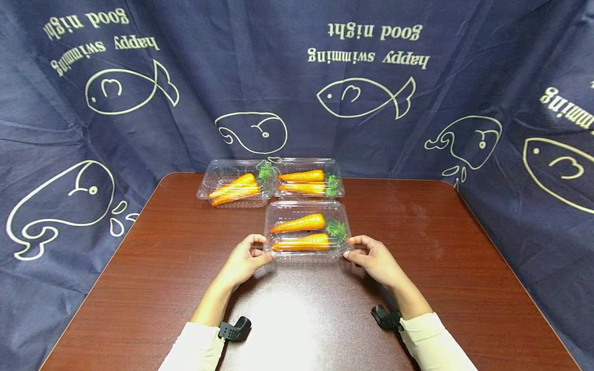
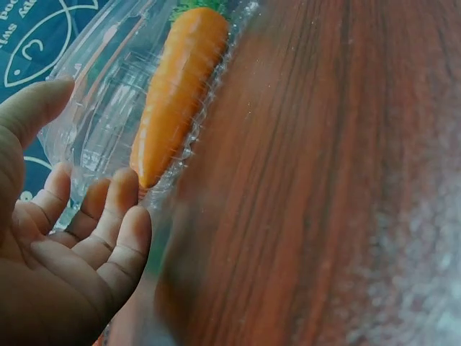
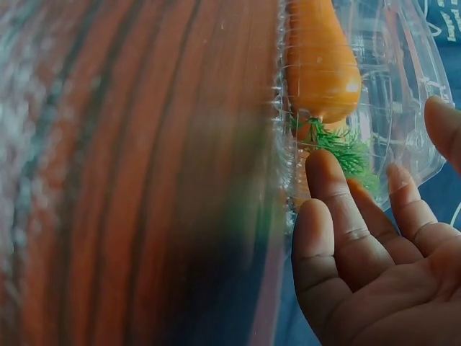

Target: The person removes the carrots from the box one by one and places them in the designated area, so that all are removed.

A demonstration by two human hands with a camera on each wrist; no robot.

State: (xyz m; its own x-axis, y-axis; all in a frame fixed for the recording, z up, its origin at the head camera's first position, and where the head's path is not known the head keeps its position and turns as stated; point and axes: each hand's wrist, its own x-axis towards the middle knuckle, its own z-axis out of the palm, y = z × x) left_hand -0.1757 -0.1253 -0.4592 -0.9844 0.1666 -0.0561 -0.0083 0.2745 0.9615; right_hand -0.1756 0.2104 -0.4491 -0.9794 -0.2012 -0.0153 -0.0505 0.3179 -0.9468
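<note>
A closed clear plastic container [image 1: 306,205] with two orange carrots [image 1: 303,242] and a green leafy sprig [image 1: 336,230] is in front of the other two boxes. At its left end my left hand [image 1: 246,260] grips the corner between thumb and fingers; my right hand [image 1: 377,260] grips the right end the same way. The left wrist view has the left hand [image 2: 72,238] with bent fingers by a carrot's tip [image 2: 155,155]. In the right wrist view, fingertips of the right hand [image 3: 382,259] are against the container beside the greenery [image 3: 346,155].
Behind stand two more clear containers side by side, the left one [image 1: 223,167] and the right one [image 1: 301,164], each with carrots and greenery. They are on a brown wooden table [image 1: 153,257]. A dark blue curtain [image 1: 287,67] with white fish drawings hangs around the back and sides.
</note>
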